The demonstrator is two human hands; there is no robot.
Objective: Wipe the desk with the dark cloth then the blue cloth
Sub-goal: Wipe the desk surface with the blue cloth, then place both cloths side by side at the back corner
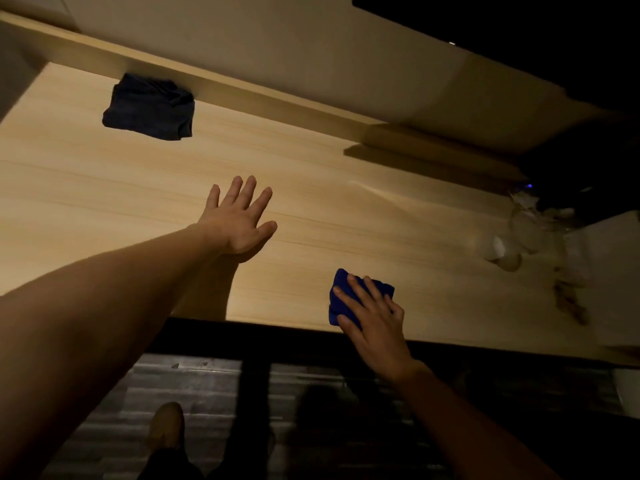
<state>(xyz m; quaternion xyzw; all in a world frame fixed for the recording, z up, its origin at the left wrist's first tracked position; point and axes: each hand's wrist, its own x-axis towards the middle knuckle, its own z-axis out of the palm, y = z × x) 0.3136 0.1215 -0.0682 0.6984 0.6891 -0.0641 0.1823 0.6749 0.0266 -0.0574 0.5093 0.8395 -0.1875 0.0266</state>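
A folded dark cloth (150, 107) lies at the far left of the light wooden desk (104, 188), against the back ledge. My left hand (239, 220) hovers flat over the middle of the desk with its fingers spread, holding nothing, well short of the dark cloth. A blue cloth (341, 289) rests near the desk's front edge on the right. My right hand (372, 310) lies on top of it, fingers pressing it down onto the wood and covering most of it.
A clutter of clear plastic wrapping and small pale objects (533, 237) sits at the desk's right end. A raised ledge (242, 88) runs along the back. Below the front edge is dark floor, with my foot (166, 427) showing.
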